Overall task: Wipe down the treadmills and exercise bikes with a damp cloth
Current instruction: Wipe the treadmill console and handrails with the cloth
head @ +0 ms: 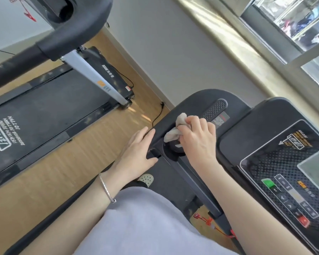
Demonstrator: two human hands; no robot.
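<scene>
Grey cloth: crumpled on the black left wing of the near treadmill's console, just above a round recess and partly covered by the fingers that hold it.
Right hand: fingers curled round the cloth and clamped on it, pressing it to the console surface.
Left hand: palm down, fingers straight and close together, resting on the console's outer left edge. It holds nothing, and the thumb reaches toward the recess.
Control panel: to the right of both hands, with 1 grey screen, 1 green button and 1 red button.
Speaker grille: perforated oval just beyond the right hand.
Second treadmill: to the left, well apart from the first. It has a black belt with white lettering, a silver upright and a black handrail.
Bracelet: silver band on the left wrist.
Floor: light wood, with 1 black cable lying between the 2 treadmills.
Red cord: hangs with a clip below the console.
</scene>
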